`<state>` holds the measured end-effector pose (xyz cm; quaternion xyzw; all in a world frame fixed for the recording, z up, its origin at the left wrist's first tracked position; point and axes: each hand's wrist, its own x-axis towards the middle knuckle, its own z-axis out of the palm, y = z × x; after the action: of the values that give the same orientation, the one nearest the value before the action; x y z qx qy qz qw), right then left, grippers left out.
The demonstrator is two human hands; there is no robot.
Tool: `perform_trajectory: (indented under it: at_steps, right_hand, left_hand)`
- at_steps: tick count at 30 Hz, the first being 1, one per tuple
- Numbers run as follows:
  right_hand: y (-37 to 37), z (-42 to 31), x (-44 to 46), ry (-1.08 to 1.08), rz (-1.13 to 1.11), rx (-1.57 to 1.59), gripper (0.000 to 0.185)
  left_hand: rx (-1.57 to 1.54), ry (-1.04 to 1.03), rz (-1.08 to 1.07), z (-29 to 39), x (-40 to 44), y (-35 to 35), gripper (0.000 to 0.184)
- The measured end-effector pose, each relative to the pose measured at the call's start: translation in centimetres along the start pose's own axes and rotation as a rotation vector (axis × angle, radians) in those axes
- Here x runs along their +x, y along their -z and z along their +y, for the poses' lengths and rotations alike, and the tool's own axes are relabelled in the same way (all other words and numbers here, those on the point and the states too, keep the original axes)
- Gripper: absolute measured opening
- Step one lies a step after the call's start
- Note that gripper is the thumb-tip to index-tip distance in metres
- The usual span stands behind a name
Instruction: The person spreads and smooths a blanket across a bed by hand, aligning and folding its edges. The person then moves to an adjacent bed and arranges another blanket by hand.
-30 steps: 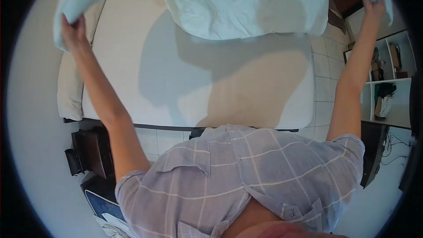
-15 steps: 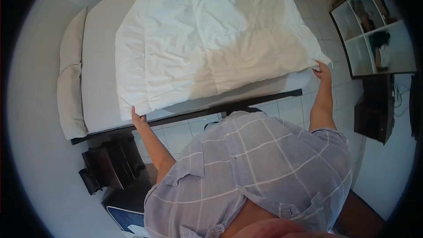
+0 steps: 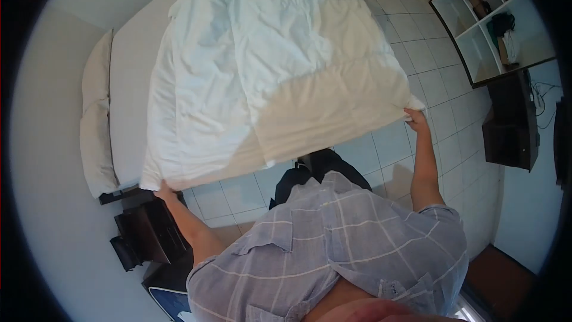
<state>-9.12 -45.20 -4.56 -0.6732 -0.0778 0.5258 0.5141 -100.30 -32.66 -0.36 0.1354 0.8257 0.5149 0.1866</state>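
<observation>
White comforter (image 3: 256,71) already covers much of the bed (image 3: 126,92) but is creased and not yet flat, and we pinch its near corners in our left hand (image 3: 166,191) and right hand (image 3: 417,120), while the strip of bed beside the pillows (image 3: 96,149) lies uncovered.

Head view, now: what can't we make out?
All in the head view:
White comforter, far end: cut off by the top edge.
Mattress, near side: mostly covered by the comforter.
Left hand and right hand, exact finger placement: too small.
Shelf items: too small and dim to identify.
Blue panel, lower left: cut off by the bottom edge and shirt.
</observation>
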Motion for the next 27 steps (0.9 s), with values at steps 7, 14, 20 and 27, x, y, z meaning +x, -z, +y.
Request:
perform_trajectory:
  at_steps: [7,14,20,27]
  right_hand:
    - [-1.9,1.1,4.2,-0.094,0.345,-0.362,0.064]
    - [6.3,8.4,7.9,-0.123,0.082,-0.687,0.071]
    - [18.1,10.6,-4.2,0.000,-0.245,-0.936,0.044]
    - [27.9,4.7,-4.1,-0.144,-0.043,-0.525,0.028]
  left_hand:
    - [1.283,-0.778,0.038,-3.7,-14.9,-19.0,0.093]
    - [0.517,-1.010,-1.046,11.4,-62.1,-33.8,0.083]
    - [0.894,-0.964,-0.655,6.4,-75.5,-47.4,0.080]
    - [0.702,-1.189,-0.412,3.6,-75.1,-49.2,0.043]
